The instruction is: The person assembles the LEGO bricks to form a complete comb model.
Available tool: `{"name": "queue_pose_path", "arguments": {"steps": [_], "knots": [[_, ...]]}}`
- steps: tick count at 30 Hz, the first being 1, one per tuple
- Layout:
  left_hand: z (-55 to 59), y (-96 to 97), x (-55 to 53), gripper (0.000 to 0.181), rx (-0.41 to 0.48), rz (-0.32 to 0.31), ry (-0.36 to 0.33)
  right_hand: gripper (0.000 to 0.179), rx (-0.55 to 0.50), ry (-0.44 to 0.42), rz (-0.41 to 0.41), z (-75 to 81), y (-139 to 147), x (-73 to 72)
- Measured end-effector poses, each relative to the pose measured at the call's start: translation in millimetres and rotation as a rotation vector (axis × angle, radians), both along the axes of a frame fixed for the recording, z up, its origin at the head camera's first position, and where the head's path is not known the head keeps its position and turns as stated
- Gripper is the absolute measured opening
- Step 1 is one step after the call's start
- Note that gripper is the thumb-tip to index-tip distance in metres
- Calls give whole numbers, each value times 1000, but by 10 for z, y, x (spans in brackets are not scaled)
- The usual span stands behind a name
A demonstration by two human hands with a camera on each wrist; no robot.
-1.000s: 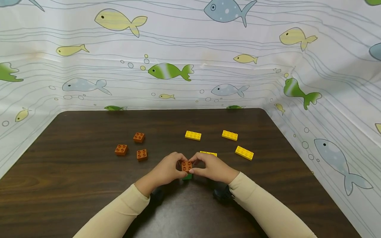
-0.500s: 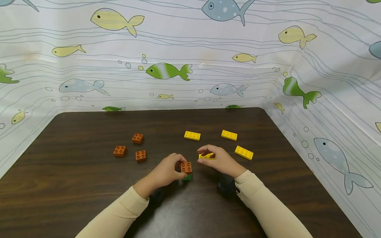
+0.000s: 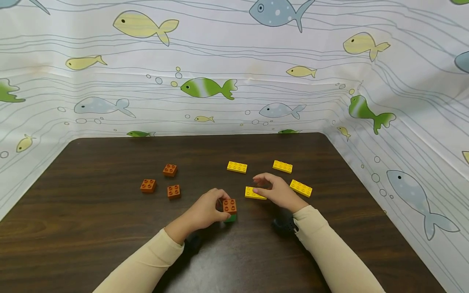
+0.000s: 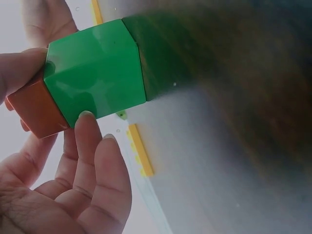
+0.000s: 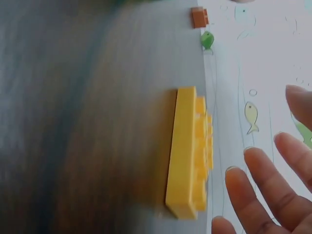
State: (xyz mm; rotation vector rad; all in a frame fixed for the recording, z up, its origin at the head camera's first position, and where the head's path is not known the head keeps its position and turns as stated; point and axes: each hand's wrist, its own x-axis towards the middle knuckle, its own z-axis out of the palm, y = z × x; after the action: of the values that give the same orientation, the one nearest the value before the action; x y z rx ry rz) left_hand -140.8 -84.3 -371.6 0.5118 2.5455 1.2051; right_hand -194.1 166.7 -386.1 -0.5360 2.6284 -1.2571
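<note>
My left hand [image 3: 207, 211] grips a small stack from its left side: an orange toy building brick [image 3: 229, 206] with four-stud top sits on a green brick [image 3: 231, 218]. In the left wrist view the thumb lies at the seam between the two, and a fingertip touches the plain side of the green brick [image 4: 95, 73]. Just right of the stack, my right hand [image 3: 278, 192] hovers with loosely bent fingers over a flat yellow brick [image 3: 250, 191]. In the right wrist view its fingers stand apart from that long studded yellow brick [image 5: 181, 151], holding nothing.
Three orange bricks lie loose on the left: one at the back [image 3: 170, 170], a leftmost brick [image 3: 148, 185] and a nearer brick [image 3: 174, 191]. More yellow bricks [image 3: 237, 167] lie behind and right of my right hand. A fish-print curtain [image 3: 205, 53] borders the dark wooden table [image 3: 91, 228].
My right hand has let go of the stack and moved right, over the nearest yellow brick, which it now covers less. My left hand keeps its hold on the stack in the same place.
</note>
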Motion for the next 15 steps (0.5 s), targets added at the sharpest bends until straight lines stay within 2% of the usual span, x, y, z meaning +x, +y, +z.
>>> {"name": "queue_pose_path", "arguments": {"steps": [15], "knots": [[-25, -8, -1, 32, 26, 2, -18, 46, 186, -2, 0, -9, 54, -33]]}}
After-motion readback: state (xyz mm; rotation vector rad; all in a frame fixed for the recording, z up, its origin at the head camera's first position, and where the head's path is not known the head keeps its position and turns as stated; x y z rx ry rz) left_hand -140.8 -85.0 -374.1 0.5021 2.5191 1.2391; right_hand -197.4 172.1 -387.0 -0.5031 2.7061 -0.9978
